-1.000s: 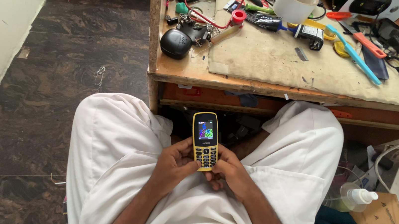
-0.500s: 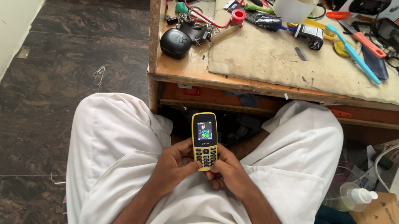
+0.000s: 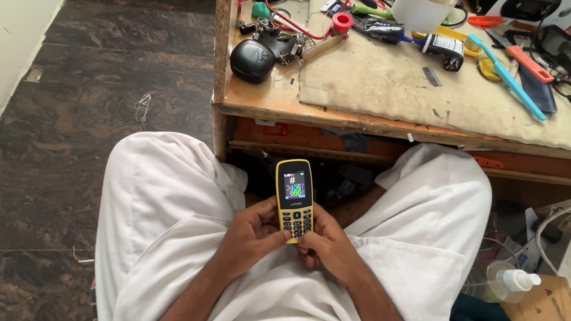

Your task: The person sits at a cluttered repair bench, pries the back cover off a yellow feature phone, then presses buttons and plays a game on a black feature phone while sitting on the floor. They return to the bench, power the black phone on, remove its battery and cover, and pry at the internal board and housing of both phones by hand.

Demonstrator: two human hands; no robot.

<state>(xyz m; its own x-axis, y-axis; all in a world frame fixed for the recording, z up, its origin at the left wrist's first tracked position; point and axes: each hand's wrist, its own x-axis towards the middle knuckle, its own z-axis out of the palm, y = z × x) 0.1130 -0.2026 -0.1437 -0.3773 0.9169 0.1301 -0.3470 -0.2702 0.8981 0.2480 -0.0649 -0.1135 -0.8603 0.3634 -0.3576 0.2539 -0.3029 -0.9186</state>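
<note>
A small yellow keypad phone (image 3: pixel 294 194) with a lit colour screen stands upright between my knees, over my white trousers. My left hand (image 3: pixel 250 237) wraps its lower left side, thumb on the keys. On the lower right side my right hand (image 3: pixel 327 248) grips it, thumb also on the keypad. Both hands hold the phone together above my lap.
A cluttered wooden workbench (image 3: pixel 263 101) stands ahead, carrying a black round case (image 3: pixel 252 60), a white cup (image 3: pixel 423 5), a red tape roll (image 3: pixel 342 22), a blue-handled tool (image 3: pixel 506 77) and cables. A squeeze bottle (image 3: pixel 505 284) and cardboard lie at right. Dark stone floor (image 3: pixel 82 123) at left.
The phone and both hands stay almost still in my lap; only the thumbs shift slightly on the keypad.
</note>
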